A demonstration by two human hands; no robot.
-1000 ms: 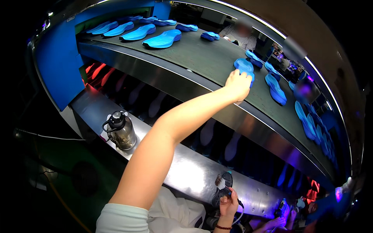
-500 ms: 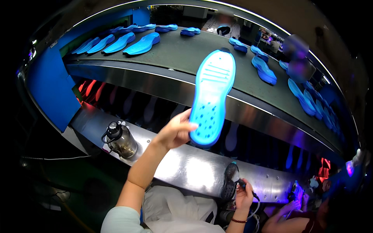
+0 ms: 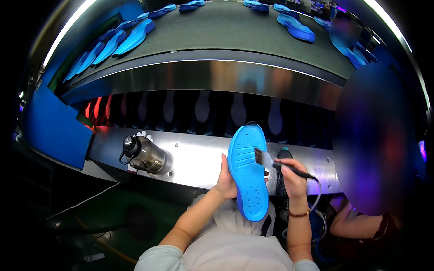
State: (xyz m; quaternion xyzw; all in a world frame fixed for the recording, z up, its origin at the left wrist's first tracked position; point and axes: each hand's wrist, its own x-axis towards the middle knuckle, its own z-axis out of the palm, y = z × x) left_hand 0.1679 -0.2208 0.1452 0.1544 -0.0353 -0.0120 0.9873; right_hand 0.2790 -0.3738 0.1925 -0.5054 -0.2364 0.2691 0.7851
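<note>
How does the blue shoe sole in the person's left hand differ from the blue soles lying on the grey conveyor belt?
The blue shoe sole is lifted and held upright by the left hand, while the blue soles on the belt lie flat and untouched. A brush in the right hand meets the held sole; none touches the belt soles. Both share the same blue colour.

Pale grey short sleeves on both arms; bare forearms; a dark beaded bracelet [image 3: 298,213] circles the right wrist.
</note>
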